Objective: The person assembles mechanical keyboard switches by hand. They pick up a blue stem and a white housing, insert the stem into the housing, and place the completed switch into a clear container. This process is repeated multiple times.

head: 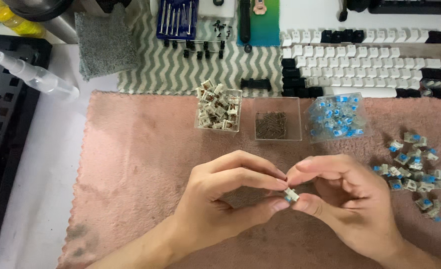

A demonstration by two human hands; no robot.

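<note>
Over the pink mat [130,164], the left hand [220,199] and right hand [350,199] pinch one small blue keyboard switch [291,195] together, apparently pulling it apart, which needs a gentle, steady grip.

Single view only, from a head-worn camera. It looks steeply down and slightly forward onto the worktop [56,164], at close range. The frame centres on the pink mat [145,164]; the left hand [220,199] and right hand [345,199] enter from the bottom edge. The far edge of the frame reaches the rows of keycaps [365,62]. No second view overlaps it.
</note>
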